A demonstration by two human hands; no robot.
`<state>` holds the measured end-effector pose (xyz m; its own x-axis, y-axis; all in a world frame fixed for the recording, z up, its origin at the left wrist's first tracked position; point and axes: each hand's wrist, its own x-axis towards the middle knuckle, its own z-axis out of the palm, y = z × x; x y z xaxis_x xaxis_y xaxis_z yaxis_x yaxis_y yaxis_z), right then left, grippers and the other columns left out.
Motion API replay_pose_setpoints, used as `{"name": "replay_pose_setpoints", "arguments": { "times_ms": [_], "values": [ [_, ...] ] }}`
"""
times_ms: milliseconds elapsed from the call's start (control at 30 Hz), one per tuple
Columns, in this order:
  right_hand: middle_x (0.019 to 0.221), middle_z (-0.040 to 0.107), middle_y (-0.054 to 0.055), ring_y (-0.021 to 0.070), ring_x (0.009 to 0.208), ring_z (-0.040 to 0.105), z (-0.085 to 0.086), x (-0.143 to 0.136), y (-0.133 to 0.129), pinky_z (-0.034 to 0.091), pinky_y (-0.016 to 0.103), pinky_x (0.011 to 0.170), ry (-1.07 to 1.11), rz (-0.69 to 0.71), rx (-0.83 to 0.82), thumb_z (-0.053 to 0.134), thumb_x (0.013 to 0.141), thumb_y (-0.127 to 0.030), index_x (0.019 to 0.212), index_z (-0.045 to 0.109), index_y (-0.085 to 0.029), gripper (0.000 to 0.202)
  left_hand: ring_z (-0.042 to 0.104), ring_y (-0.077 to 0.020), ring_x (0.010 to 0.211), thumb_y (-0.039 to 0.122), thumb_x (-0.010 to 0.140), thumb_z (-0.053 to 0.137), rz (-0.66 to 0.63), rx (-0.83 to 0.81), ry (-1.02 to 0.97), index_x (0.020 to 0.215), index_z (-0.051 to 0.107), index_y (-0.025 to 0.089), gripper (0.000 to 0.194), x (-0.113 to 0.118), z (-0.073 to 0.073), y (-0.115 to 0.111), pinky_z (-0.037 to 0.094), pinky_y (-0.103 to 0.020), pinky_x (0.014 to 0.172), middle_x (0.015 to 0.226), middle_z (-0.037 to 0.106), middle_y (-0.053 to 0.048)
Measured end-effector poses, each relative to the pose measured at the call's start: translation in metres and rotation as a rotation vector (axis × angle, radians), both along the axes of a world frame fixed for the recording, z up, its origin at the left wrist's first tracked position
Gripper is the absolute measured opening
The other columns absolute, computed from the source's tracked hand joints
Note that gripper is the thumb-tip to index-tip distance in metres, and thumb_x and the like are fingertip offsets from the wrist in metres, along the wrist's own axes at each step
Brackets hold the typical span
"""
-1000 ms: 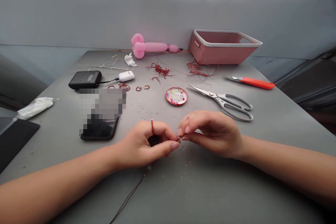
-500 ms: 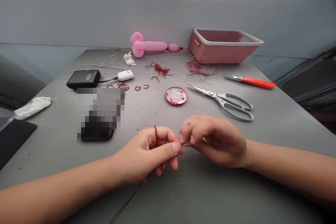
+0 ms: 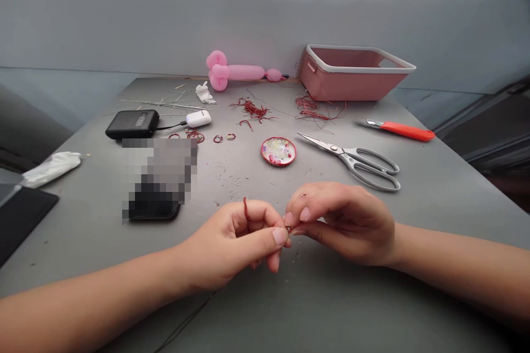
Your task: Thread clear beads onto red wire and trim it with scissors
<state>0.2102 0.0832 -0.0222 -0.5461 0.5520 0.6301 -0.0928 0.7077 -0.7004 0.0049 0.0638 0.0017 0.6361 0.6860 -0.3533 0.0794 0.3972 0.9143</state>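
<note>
My left hand (image 3: 244,242) pinches a thin dark red cord (image 3: 290,229) between thumb and index finger. A red loop of cord (image 3: 245,208) circles its index finger. My right hand (image 3: 345,223) meets it fingertip to fingertip, its thumb and fingers closed at the same short bit of cord; most of that bit is hidden. Dark strands (image 3: 188,320) trail from under my left hand toward the bottom edge. Beyond the hands lies a red-rimmed round lid (image 3: 279,151) with small coloured beads in it. Grey-handled scissors (image 3: 351,160) rest past my right hand.
A phone (image 3: 153,209), partly blurred out, lies left, near a black power bank (image 3: 132,124) and small cord rings (image 3: 195,136). Red cord pieces (image 3: 253,109), a pink balloon figure (image 3: 244,72), a pink basket (image 3: 348,83) and an orange cutter (image 3: 406,131) are farther back.
My right hand has shifted slightly right, its fingers lifting and opening a little from the thumb. More red cord shows between the fingertips. The trailing strands have swung left.
</note>
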Motion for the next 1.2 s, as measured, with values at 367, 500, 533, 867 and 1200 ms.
{"name": "replay_pose_setpoints", "arguments": {
  "times_ms": [367,500,533,867,1200],
  "values": [
    [0.091,0.065,0.004,0.0132,0.083,0.066,-0.001,-0.002,0.001,0.059,0.027,0.073,0.037,-0.028,0.006,0.059,0.085,0.001,0.108,0.058,-0.021,0.032,0.043,-0.0096,0.056,0.042,0.083,0.065,0.050,0.016,-0.016,0.074,0.056,0.018,0.028,-0.002,-0.003,0.001,0.034,-0.023,0.058,0.056,0.054,0.005],
    [0.091,0.065,0.004,0.0129,0.082,0.066,-0.002,-0.002,0.001,0.060,0.027,0.072,0.047,-0.036,-0.013,0.058,0.084,0.002,0.111,0.057,-0.021,0.035,0.044,-0.0099,0.058,0.044,0.083,0.067,0.059,0.009,-0.011,0.075,0.057,0.018,0.029,-0.002,-0.003,0.000,0.036,-0.023,0.060,0.058,0.056,0.004],
    [0.090,0.066,0.004,0.0129,0.081,0.066,-0.002,-0.002,0.001,0.059,0.028,0.072,0.033,-0.033,-0.009,0.059,0.084,0.002,0.111,0.057,-0.020,0.035,0.044,-0.0098,0.057,0.046,0.082,0.067,0.054,0.003,-0.003,0.074,0.057,0.018,0.030,-0.002,-0.003,0.000,0.035,-0.023,0.059,0.059,0.057,0.004],
    [0.086,0.058,0.003,0.0116,0.079,0.058,0.001,-0.003,0.002,0.054,0.026,0.073,-0.069,0.049,-0.001,0.053,0.089,-0.003,0.116,0.052,-0.018,0.032,0.053,-0.0105,0.064,0.040,0.073,0.079,0.090,-0.100,-0.013,0.091,0.062,0.018,0.032,-0.001,-0.004,0.000,0.038,-0.023,0.066,0.063,0.067,0.003],
    [0.082,0.055,0.003,0.0138,0.075,0.054,-0.013,0.005,0.021,0.048,0.027,0.068,0.132,0.053,-0.755,0.062,0.087,-0.037,0.100,0.060,-0.017,0.024,0.053,-0.0093,0.060,0.042,0.077,0.075,0.212,-0.052,0.015,0.098,0.069,0.021,0.031,-0.003,-0.004,0.007,0.038,-0.020,0.056,0.064,0.065,0.003]
  ]
}}
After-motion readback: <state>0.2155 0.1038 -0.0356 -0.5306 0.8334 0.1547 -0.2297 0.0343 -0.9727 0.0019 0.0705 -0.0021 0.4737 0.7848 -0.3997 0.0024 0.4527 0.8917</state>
